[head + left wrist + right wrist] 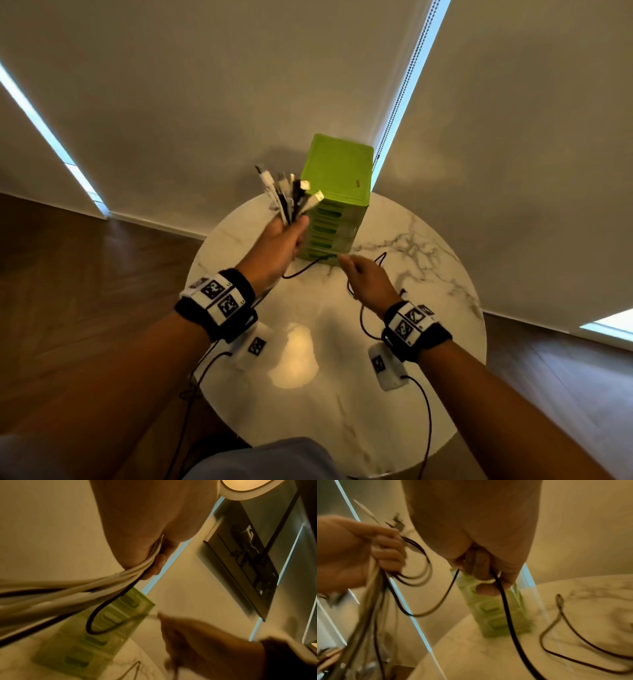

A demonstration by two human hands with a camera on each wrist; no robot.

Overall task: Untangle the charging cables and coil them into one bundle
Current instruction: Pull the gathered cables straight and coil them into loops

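My left hand [286, 233] is raised over the round marble table [428, 394] and grips a bunch of white and black charging cables [291, 195], their plug ends fanning upward. Below the fist the cables [56, 599] hang down in long strands. A black cable [301, 270] runs from that fist across to my right hand [359, 274], whose fingers [481, 568] are curled round it. The rest of the black cable [583, 642] loops over the table to the right, its plug end lying loose.
A tall green drawer tower [337, 195] stands at the table's far side, just behind both hands. Closed blinds [205, 102] hang behind the table, with wooden floor [85, 274] on either side. Thin black wires trail from my wristbands over the table's near edge.
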